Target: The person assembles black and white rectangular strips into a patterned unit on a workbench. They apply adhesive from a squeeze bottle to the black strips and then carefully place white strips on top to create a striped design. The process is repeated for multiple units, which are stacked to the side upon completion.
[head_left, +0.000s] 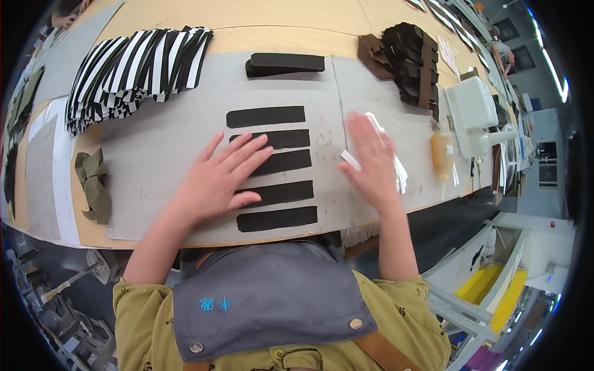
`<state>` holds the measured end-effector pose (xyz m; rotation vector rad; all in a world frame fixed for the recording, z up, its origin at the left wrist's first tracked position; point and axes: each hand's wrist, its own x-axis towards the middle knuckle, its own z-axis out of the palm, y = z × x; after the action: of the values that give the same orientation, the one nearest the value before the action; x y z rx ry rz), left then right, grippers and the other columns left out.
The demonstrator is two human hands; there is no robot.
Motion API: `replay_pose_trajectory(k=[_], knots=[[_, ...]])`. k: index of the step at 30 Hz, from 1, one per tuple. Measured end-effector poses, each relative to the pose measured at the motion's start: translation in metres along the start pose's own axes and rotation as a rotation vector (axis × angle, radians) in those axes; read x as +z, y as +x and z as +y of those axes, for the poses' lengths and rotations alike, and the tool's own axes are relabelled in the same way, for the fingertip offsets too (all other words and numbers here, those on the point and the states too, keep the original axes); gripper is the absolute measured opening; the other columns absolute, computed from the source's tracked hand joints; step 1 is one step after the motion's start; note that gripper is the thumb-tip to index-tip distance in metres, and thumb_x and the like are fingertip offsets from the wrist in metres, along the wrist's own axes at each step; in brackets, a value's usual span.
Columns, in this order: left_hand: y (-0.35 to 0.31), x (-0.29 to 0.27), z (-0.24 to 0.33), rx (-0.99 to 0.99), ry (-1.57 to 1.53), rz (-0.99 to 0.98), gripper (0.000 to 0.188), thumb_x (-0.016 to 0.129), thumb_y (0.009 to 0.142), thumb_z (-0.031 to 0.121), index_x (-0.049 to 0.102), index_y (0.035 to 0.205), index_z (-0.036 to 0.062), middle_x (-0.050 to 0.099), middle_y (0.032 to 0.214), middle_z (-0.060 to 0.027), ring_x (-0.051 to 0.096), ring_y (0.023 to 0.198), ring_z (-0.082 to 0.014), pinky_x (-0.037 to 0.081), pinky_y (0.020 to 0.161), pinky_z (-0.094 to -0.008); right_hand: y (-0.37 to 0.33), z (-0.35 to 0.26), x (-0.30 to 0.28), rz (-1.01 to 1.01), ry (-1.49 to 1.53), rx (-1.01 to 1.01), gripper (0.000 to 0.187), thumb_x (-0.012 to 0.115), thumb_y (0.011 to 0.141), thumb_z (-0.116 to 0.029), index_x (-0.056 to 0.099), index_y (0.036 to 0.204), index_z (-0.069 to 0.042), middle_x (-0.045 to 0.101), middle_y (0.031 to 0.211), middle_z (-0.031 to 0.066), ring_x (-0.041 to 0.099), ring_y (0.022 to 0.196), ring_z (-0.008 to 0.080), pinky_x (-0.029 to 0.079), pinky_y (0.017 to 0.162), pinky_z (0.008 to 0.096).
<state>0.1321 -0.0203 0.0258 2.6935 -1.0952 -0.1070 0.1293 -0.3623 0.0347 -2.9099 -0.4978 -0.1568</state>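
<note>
Several black strips (277, 219) lie in a column, one below another, on the grey work mat. My left hand (216, 179) rests over the middle ones, fingers spread flat and nothing gripped. To the right, my right hand (371, 157) is over a small pile of thin white strips (401, 173), partly hiding them. Its fingers are stretched out and slightly blurred, with the thumb apart. One short white strip (351, 160) shows beside that thumb; contact between them cannot be made out. Beyond the column sits a small stack of black strips (284, 64).
At the far left is a large heap of black-and-white strips (139, 74). A dark brown bundle (408, 65) lies at the far right. An amber bottle (442, 154) and a white container (473, 102) stand on the right. Olive fabric (94, 185) lies left. Other people are in the distance.
</note>
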Motion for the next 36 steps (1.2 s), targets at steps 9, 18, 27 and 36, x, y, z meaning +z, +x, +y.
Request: replay_pose_trajectory(k=[9,18,27,36], knots=[[-0.04,0.026,0.067,0.194,-0.051,-0.012,0.074,0.058,0.098,0.06,0.047,0.159,0.0183,0.043,0.166,-0.0017,0.038,0.154,-0.0214,0.025,0.128,-0.0512,-0.102,0.118,-0.011,0.078,-0.354,0.751,0.073,0.058,0.103,-0.052,0.042,0.158,-0.006,0.047,0.16,0.0176,0.046,0.147,0.0339,0.035,0.117,0.0559],[-0.049,0.032,0.077,0.07,-0.04,-0.033,0.076,0.061,0.098,0.054,0.042,0.161,0.0171,0.04,0.168,-0.0009,0.036,0.156,-0.0217,0.02,0.129,-0.0513,-0.087,0.104,-0.012,0.008,-0.353,0.769,0.068,0.058,0.102,-0.053,0.05,0.153,-0.008,0.057,0.151,0.0142,0.056,0.137,0.0327,0.041,0.112,0.0546],[-0.043,0.025,0.069,0.055,-0.037,-0.049,0.084,0.06,0.095,0.061,0.038,0.163,0.017,0.037,0.17,-0.0004,0.034,0.156,-0.022,0.019,0.13,-0.051,-0.089,0.166,-0.003,0.355,-0.645,0.693,0.072,0.061,0.101,-0.052,0.046,0.156,-0.01,0.046,0.16,0.0159,0.05,0.143,0.0342,0.042,0.111,0.0553],[-0.041,0.024,0.065,-0.001,0.001,-0.075,0.084,0.061,0.095,0.061,0.039,0.163,0.0169,0.038,0.169,-0.0025,0.034,0.156,-0.0221,0.018,0.13,-0.0505,-0.053,0.184,-0.059,-0.069,-0.443,1.01,0.077,0.059,0.096,-0.065,0.062,0.138,-0.001,0.07,0.125,0.0222,0.068,0.121,0.0376,0.052,0.099,0.0531]])
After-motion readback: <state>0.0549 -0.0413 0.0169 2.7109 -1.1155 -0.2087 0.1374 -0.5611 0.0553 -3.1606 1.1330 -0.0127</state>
